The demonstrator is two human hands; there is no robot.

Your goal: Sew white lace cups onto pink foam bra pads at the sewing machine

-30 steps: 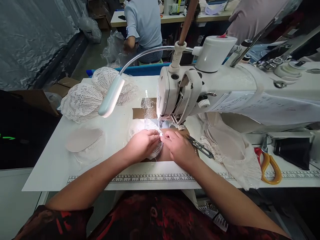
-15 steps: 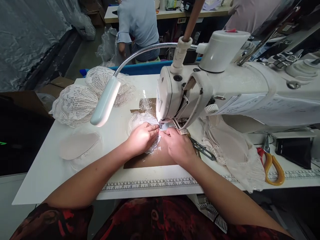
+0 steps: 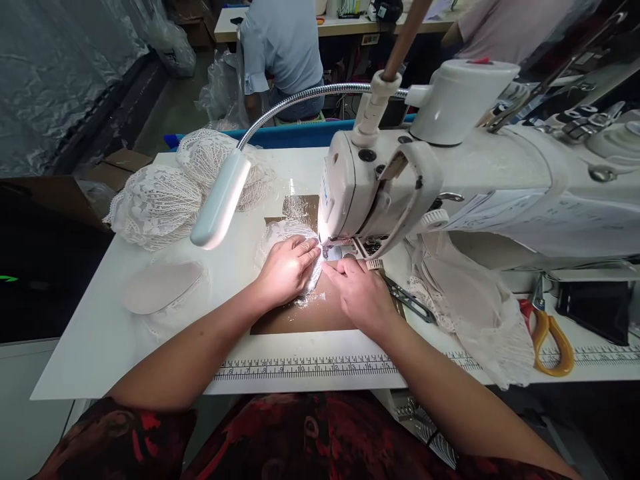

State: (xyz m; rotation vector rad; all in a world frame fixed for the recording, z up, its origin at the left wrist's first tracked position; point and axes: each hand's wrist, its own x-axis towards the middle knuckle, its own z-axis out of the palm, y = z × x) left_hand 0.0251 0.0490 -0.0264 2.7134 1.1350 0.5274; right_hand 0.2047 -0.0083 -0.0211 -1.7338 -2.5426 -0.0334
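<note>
A white lace piece (image 3: pixel 283 232) lies under the needle end of a white sewing machine (image 3: pixel 345 180), lit brightly by the lamp. My left hand (image 3: pixel 289 272) is closed over its near side, fingers together and pressing it down close to the presser foot (image 3: pixel 327 251). At the lace's right edge, the tip of a digit of my right hand (image 3: pixel 364 291) touches it, with the other fingers curled in. What is pinched beneath the fingers is partly hidden. Brown tape-covered sheeting (image 3: pixel 300 321) lies beneath the lace and both hands.
Lace pieces (image 3: pixel 155 207) are heaped at the back left, near a beige oval pad (image 3: pixel 163 288). A gooseneck lamp (image 3: pixel 220 200) hangs over the table. Black thread snips (image 3: pixel 410 300), more lace fabric (image 3: pixel 465 293) and yellow-handled scissors (image 3: pixel 553 343) lie right. A co-worker (image 3: pixel 285 53) sits ahead.
My left fingers have flattened a little on the lace, and the gap between my two hands' fingertips has widened slightly. The lace has turned somewhat. The whole view has shifted a little.
</note>
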